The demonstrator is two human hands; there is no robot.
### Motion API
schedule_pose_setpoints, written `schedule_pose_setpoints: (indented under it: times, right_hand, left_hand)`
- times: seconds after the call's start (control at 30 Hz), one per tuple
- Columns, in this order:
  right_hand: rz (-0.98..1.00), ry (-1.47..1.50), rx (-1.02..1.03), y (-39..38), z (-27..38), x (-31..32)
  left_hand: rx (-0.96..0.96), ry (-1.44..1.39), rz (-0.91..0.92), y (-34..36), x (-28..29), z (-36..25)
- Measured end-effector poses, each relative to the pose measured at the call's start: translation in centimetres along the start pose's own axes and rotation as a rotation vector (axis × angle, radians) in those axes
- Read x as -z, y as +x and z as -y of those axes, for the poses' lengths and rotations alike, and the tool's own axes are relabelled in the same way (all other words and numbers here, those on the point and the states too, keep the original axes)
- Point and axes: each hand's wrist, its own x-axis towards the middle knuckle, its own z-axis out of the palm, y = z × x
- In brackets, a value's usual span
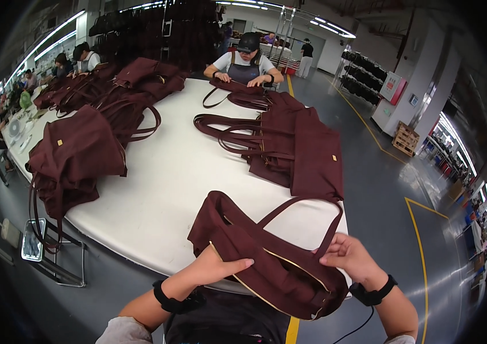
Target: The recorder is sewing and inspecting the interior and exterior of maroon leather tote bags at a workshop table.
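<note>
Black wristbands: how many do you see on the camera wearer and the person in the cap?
4: one wristband at the wearer's left hand, one at the right hand, and one on each wrist of the capped person. All four wrists show.

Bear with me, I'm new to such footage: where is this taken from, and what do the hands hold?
No machine here: these are a person's bare hands, seen from above by a wide fisheye camera worn on the head, so straight edges bend near the rim. The left hand holds the body of a maroon bag with a gold zipper; the right hand pinches its strap. More maroon bags lie piled on both sides of the white table. At the far end, another person handles one.
</note>
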Motion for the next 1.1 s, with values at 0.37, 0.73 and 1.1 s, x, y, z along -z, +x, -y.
schedule_pose_setpoints:
  times: [0.37,0.73,1.1]
  right_hand:
    - [0.374,-0.803,0.446,0.5,7.9,-7.3]
    - [0.247,-1.292,0.703,-4.3,5.9,-5.1]
    - [-0.555,-1.467,0.77,2.9,-1.8,-4.2]
  left_hand:
    - [0.143,-0.43,-0.073,1.4,0.1,0.0]
    - [0.308,-1.125,-0.002,3.5,4.5,-3.1]
    - [0.156,-1.139,0.051,4.7,3.7,-5.9]
